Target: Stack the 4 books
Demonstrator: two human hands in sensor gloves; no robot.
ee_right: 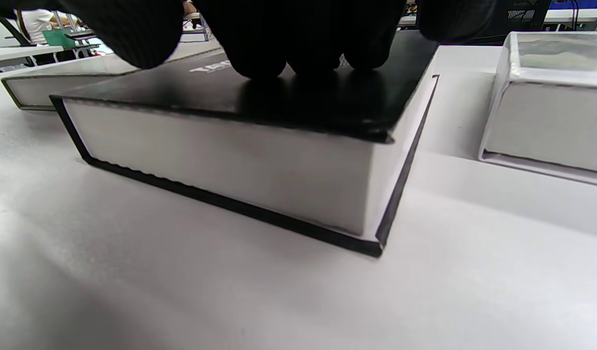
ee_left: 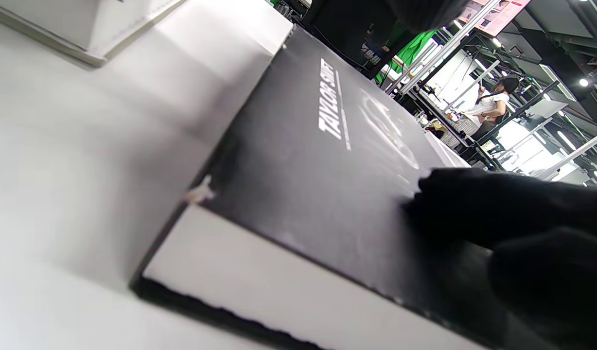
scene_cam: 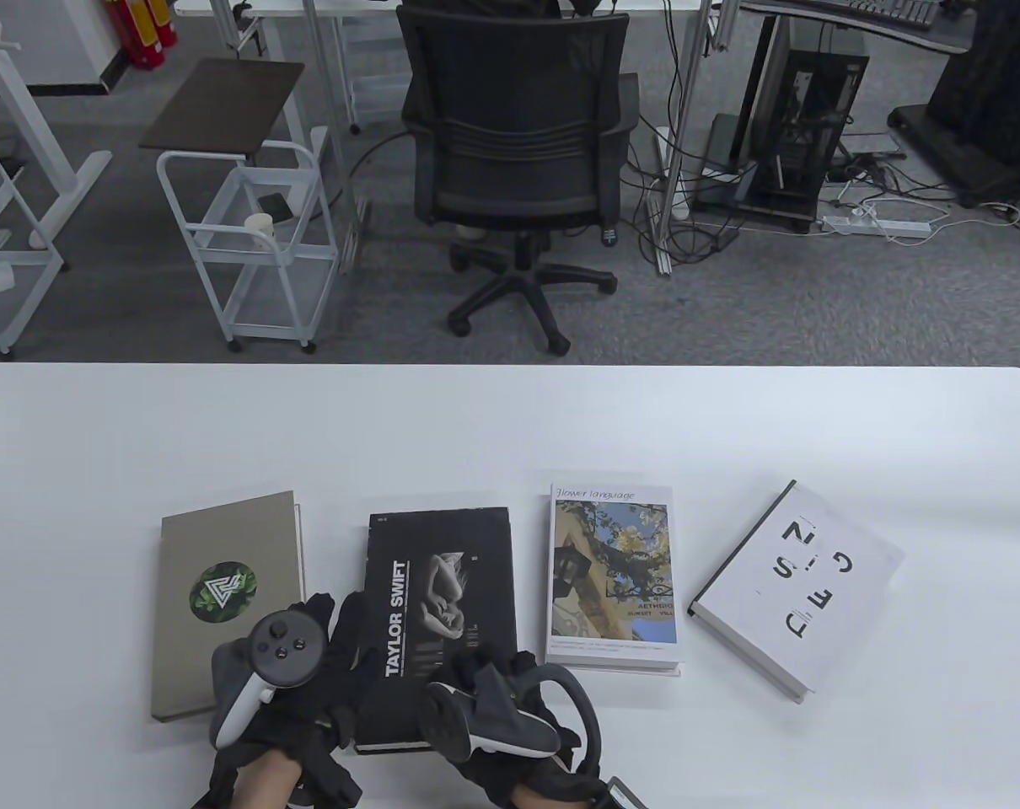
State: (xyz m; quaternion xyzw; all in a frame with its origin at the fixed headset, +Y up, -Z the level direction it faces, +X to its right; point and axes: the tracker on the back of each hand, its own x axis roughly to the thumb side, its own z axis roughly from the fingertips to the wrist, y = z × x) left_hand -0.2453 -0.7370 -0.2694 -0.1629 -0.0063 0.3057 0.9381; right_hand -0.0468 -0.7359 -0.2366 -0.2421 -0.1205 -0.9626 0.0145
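On the table [scene_cam: 510, 421], four books lying flat in a row, none stacked yet. Second from left, the black book [scene_cam: 438, 607] — thick, rigid hardcover, probably heavy, glossy enough to slip. Left hand [scene_cam: 282, 674] and right hand [scene_cam: 497, 708] both resting fingers on its near cover; grip not closed. Best taken by both side edges.

White surface [scene_cam: 510, 421], rounded far corners. Four books lie flat on it in a row, none touching: grey-tan book [scene_cam: 223, 581] at left, black book [scene_cam: 442, 590] beside it, floral-cover book [scene_cam: 613, 573] next, white book [scene_cam: 801, 590] at right, turned at an angle.
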